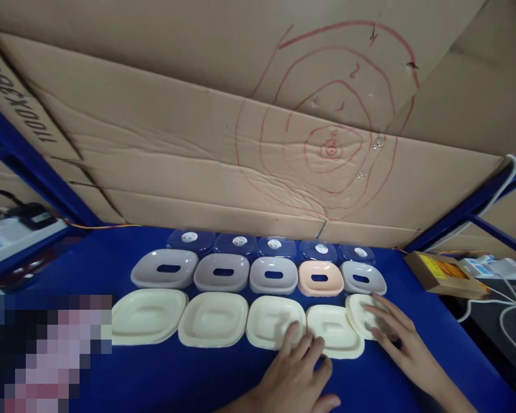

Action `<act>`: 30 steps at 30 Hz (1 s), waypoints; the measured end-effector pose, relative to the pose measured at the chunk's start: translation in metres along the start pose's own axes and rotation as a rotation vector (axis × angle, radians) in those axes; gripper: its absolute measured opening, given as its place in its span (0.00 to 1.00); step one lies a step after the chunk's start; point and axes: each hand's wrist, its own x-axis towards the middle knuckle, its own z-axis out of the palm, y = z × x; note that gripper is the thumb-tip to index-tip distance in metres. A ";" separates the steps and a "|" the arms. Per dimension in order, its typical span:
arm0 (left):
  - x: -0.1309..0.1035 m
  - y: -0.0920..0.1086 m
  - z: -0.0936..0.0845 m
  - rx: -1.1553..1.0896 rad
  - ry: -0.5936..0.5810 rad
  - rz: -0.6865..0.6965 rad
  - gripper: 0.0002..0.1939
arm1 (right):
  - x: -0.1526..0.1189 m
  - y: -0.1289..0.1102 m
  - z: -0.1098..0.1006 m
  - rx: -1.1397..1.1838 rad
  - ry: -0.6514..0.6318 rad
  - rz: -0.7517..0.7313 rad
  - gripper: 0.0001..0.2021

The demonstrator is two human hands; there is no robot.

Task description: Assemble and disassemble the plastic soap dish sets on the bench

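Note:
Cream soap-dish bases (212, 338) with rounded corners lie in the nearest row on the blue table. My left hand (298, 370) hovers over or rests at the near edges of the middle cream dish (258, 321) and the one to its right (348, 344), fingers apart. My right hand (398, 335) is at the rightmost cream dish (356, 318), with spread fingers over its right side. That dish overlaps the corner of its left neighbour. Behind stand several grey slotted trays (273, 289) and one peach slotted tray (320, 291).
Clear lids (277, 252) with round stickers line the back. Behind them rises a cardboard wall (176, 132) with red rings drawn on it. An open cardboard box (430, 278) and white cables (464, 312) are at right. A pixelated patch covers the lower left.

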 end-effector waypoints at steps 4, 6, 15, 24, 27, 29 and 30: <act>-0.001 -0.001 0.001 -0.008 -0.024 0.014 0.25 | -0.011 0.022 -0.001 -0.033 0.038 0.027 0.24; -0.001 -0.001 0.000 -0.021 -0.060 0.002 0.25 | -0.022 0.032 0.000 -0.041 0.068 0.040 0.23; 0.013 -0.013 -0.012 -0.134 -0.186 -0.150 0.28 | 0.002 0.003 -0.003 -0.169 0.171 0.053 0.26; 0.048 -0.031 0.023 -0.102 -0.267 -0.318 0.42 | 0.098 0.016 0.016 -0.160 0.132 0.125 0.32; 0.049 -0.031 0.012 -0.084 -0.235 -0.293 0.41 | 0.104 0.022 0.015 -0.125 0.171 0.120 0.32; 0.041 -0.049 -0.011 -0.031 -0.207 -0.325 0.40 | 0.096 0.017 0.003 -0.098 0.229 0.100 0.32; 0.033 -0.064 -0.026 0.024 -0.195 -0.378 0.38 | 0.089 0.011 -0.005 -0.073 0.270 0.083 0.31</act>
